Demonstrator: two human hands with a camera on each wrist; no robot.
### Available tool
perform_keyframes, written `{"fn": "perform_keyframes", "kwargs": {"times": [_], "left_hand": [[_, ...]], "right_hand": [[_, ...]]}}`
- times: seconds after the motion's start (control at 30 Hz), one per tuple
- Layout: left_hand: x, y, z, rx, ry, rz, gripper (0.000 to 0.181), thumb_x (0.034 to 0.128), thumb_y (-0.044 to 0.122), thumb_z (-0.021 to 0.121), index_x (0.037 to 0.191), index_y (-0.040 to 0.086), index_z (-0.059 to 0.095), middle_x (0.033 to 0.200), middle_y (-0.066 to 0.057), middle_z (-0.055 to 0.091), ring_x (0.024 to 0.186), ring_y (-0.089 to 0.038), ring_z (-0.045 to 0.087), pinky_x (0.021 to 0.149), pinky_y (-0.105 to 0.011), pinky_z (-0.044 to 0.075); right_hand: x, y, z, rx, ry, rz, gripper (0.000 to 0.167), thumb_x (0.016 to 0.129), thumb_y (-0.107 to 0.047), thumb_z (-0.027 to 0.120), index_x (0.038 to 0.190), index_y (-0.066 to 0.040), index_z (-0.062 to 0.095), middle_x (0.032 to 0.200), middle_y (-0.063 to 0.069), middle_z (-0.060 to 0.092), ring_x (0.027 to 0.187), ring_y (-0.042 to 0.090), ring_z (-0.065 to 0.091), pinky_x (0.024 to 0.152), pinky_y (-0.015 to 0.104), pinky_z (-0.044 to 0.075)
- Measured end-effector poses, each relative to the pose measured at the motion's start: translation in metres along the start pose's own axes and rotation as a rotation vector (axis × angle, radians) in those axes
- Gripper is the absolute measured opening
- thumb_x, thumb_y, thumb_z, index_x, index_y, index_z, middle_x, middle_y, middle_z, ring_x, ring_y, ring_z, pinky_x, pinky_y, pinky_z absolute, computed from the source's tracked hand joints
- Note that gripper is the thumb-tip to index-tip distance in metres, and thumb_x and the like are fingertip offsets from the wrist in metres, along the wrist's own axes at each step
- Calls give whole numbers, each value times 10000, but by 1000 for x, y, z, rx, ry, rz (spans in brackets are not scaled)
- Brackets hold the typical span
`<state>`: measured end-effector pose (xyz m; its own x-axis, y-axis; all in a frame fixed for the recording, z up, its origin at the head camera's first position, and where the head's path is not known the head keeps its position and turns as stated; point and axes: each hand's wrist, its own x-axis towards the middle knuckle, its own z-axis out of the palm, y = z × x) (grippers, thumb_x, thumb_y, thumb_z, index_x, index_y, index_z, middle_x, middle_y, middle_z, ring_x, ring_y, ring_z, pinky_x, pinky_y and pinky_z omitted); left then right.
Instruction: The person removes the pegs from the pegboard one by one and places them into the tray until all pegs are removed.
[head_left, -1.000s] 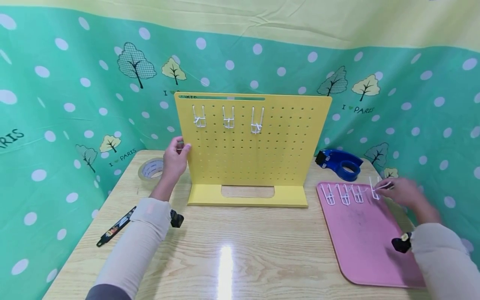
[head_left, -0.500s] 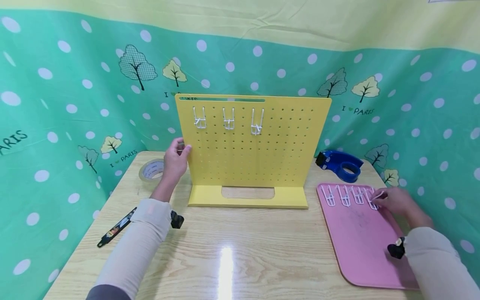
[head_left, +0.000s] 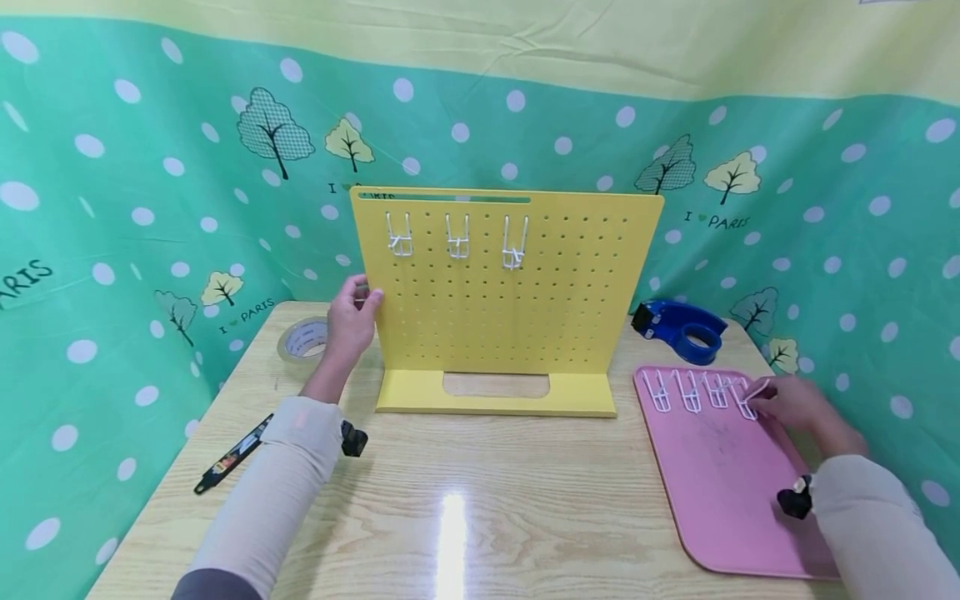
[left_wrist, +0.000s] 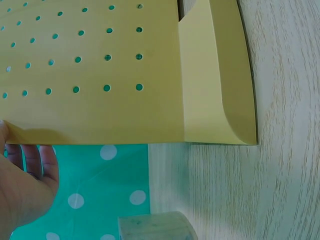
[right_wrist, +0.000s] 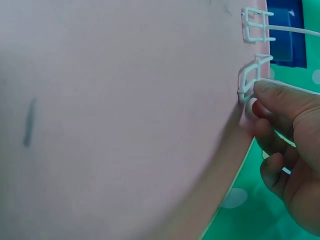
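At the far right corner of a shallow pink tray with rounded corners (head_left: pixel 731 500), a white bent-wire hook (right_wrist: pixel 243 82) is pinched between the thumb and fingers of the right hand (head_left: pixel 795 408). Whether the hook's lower frame is in contact with the tray cannot be told. To the left of it, along the tray's far edge, three more white wire hooks (head_left: pixel 690 400) are laid side by side in a row.

Near the middle of the table, a yellow perforated pegboard (head_left: pixel 495 308) is stood upright on a yellow foot in which a wide opening is cut. Its left edge is gripped by the left hand (head_left: pixel 352 321), the thumb being placed on the front and the other fingers behind. Across the upper left and centre of the board, three white hanging hooks (head_left: pixel 458 246) are spaced apart.

Behind the tray, a blue tape dispenser (head_left: pixel 675 321) is set on the pale wood-grain table (head_left: pixel 525 500). Beside the left hand, a roll of tan tape (head_left: pixel 300 340) is placed, and nearer, a slim black printed object (head_left: pixel 234 453) is laid aslant.
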<state>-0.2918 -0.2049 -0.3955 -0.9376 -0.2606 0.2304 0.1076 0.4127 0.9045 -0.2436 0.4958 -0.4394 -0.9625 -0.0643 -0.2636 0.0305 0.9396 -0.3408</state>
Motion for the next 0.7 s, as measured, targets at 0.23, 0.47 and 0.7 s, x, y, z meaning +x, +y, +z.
{"fn": "perform_keyframes", "kwargs": {"times": [0.23, 0.47, 0.7], "left_hand": [[0, -1, 0, -5, -1, 5, 339, 1055, 247, 555, 1360, 98, 550, 1183, -176, 624, 984, -203, 560, 808, -270, 523], [-1, 0, 0, -16, -3, 7, 332, 1051, 239, 560, 1353, 100, 554, 1193, -181, 627, 991, -212, 561, 814, -285, 525], [-1, 0, 0, -14, -8, 3, 346, 1055, 243, 551, 1370, 101, 544, 1208, -184, 625, 1010, -226, 565, 841, -310, 530]], "right_hand": [[-2, 6, -15, -20, 87, -28, 294, 953, -189, 658, 1138, 37, 696, 1032, 240, 686, 897, 339, 621, 685, 394, 558], [-9, -10, -41, -56, 191, -42, 293, 989, -149, 624, 1198, 56, 643, 1085, 310, 650, 888, 379, 610, 627, 379, 551], [-15, -59, -57, -105, 254, -104, 299, 1018, -235, 609, 1184, 9, 661, 1093, 280, 678, 922, 407, 639, 632, 417, 560]]}}
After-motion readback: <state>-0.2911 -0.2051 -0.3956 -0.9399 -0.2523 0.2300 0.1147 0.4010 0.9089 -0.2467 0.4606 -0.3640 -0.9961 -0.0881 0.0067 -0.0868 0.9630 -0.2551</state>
